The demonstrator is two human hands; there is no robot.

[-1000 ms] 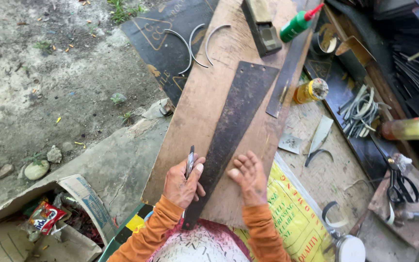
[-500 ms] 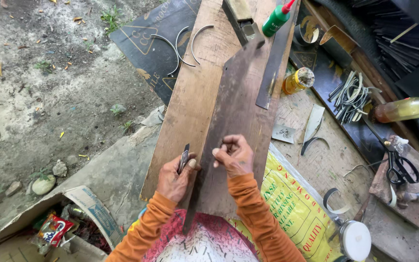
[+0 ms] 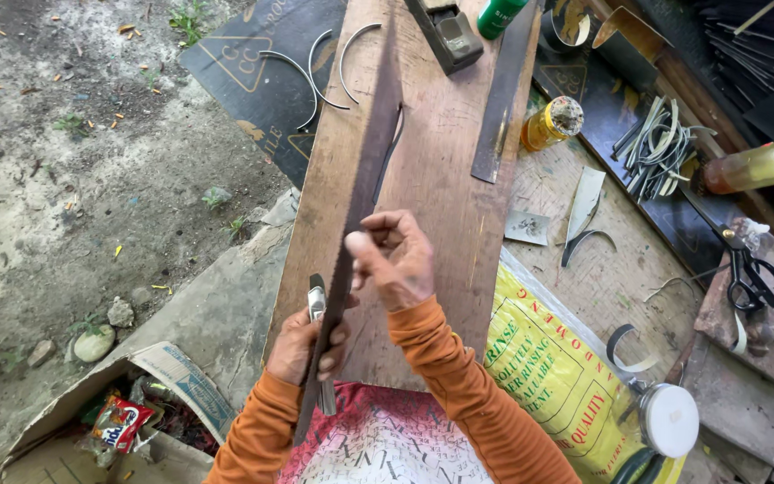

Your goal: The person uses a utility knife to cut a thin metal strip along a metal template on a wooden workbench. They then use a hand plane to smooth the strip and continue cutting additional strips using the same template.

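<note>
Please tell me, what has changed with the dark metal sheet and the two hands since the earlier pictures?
The dark metal sheet lay flat on the wooden board; now it stands on edge. The left hand has gripped its near end, still with the small tool. The right hand pinches its upper edge. Board, bottles and scissors stayed.

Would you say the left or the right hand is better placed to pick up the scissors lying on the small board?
Probably the right hand: the scissors lie far to the right, and it only pinches the saw blade. The left hand grips the blade's lower end with a small tool.
</note>
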